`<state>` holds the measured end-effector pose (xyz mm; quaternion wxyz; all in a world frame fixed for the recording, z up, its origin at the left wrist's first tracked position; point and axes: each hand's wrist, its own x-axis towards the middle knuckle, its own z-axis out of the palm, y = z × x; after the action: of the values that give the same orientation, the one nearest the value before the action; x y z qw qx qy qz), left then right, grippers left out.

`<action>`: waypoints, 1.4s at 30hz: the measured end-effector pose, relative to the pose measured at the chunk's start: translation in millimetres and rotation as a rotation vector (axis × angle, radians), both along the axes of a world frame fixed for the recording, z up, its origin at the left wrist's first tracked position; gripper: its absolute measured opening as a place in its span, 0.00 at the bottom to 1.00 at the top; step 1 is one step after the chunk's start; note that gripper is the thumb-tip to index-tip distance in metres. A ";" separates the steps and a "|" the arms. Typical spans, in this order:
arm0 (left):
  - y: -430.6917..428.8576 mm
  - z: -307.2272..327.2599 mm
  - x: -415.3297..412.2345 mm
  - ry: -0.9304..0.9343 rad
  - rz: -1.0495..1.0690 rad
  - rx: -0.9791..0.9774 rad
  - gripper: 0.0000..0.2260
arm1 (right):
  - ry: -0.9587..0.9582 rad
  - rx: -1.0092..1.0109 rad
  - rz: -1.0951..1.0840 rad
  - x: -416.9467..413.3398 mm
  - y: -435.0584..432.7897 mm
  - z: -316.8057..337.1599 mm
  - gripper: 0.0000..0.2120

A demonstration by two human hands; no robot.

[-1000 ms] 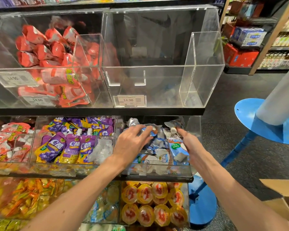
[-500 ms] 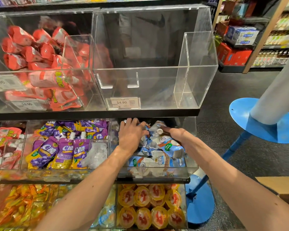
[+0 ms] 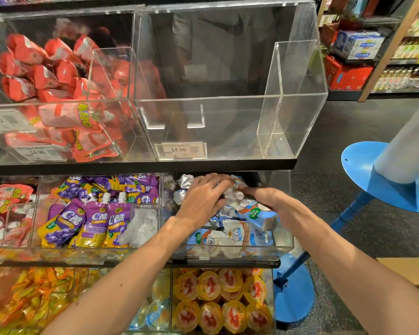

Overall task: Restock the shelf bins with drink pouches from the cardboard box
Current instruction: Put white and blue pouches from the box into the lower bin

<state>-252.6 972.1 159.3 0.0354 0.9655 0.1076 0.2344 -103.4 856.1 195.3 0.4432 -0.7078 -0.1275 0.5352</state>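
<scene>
This is a shop. Clear acrylic shelf bins (image 3: 298,97) hold drink pouches (image 3: 242,234) behind a price label (image 3: 183,150) reading 14.90. Stocked aisle shelves (image 3: 397,76) stand beyond.

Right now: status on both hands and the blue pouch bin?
Left hand flat, pressing down on blue-and-white pouches in the middle-shelf bin. Right hand on the same pile, grip unclear. Upper shelf edge close overhead.

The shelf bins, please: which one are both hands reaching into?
The middle-row bin of blue-and-white pouches, at the right end. The left hand and right hand are on its pile. The other bins hold purple pouches or red pouches.
</scene>
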 end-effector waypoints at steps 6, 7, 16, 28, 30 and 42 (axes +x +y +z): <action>6.0 9.2 -1.0 0.046 0.009 -0.214 0.25 | -0.029 -0.003 0.279 5.2 -36.6 27.7 0.20; 2.7 13.1 -0.9 0.036 -0.006 -0.246 0.23 | -0.023 -0.014 0.284 3.6 -39.2 28.8 0.24; -14.7 19.4 -48.2 -0.125 0.005 -0.244 0.19 | 0.297 0.169 0.092 -5.0 -75.5 30.8 0.26; -39.2 18.7 -2.9 0.000 0.238 0.105 0.25 | 0.523 0.284 -0.381 -30.5 -77.7 11.8 0.07; -38.5 16.9 15.0 0.075 0.297 0.107 0.23 | 0.577 0.301 -0.495 -28.3 -75.9 11.7 0.05; -30.8 6.0 49.1 0.419 0.409 0.145 0.30 | 0.773 0.582 -0.541 -27.6 -86.4 6.9 0.35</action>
<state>-203.5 941.4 165.3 -0.1046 0.9512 0.2876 0.0395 -131.0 769.7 202.2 0.7568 -0.3157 0.0879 0.5656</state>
